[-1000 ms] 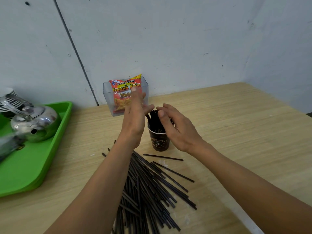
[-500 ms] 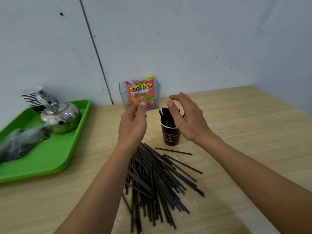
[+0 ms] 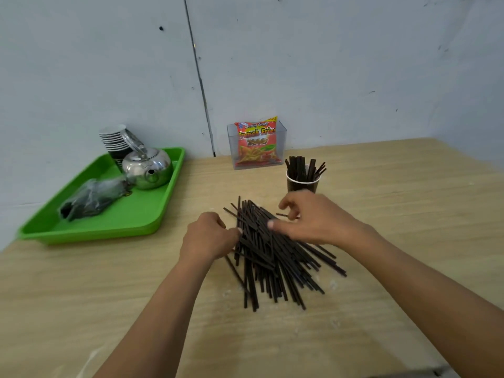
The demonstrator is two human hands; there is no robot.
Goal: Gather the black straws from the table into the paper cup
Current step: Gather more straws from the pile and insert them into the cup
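Observation:
A large pile of black straws [image 3: 275,257] lies on the wooden table [image 3: 395,214] in the middle of the head view. Behind it stands the dark paper cup [image 3: 296,185] with a white rim, and several straws [image 3: 301,167] stand upright inside it. My left hand [image 3: 208,237] is at the pile's left edge, fingers curled and thumb pressed against the straws. My right hand [image 3: 311,218] lies over the pile's far right part, just in front of the cup, with thumb and curled fingers closing on straws. Part of the pile is hidden under it.
A clear plastic box [image 3: 282,137] with a red French Fries snack bag [image 3: 256,141] stands at the wall behind the cup. At the left a green tray [image 3: 131,216] carries a steel kettle [image 3: 147,167], stacked cups [image 3: 114,139] and a plastic bag [image 3: 92,199].
Both hands came down from the cup's rim to the straw pile and closed on it from either side. The camera view shifted, so the scene sits further right.

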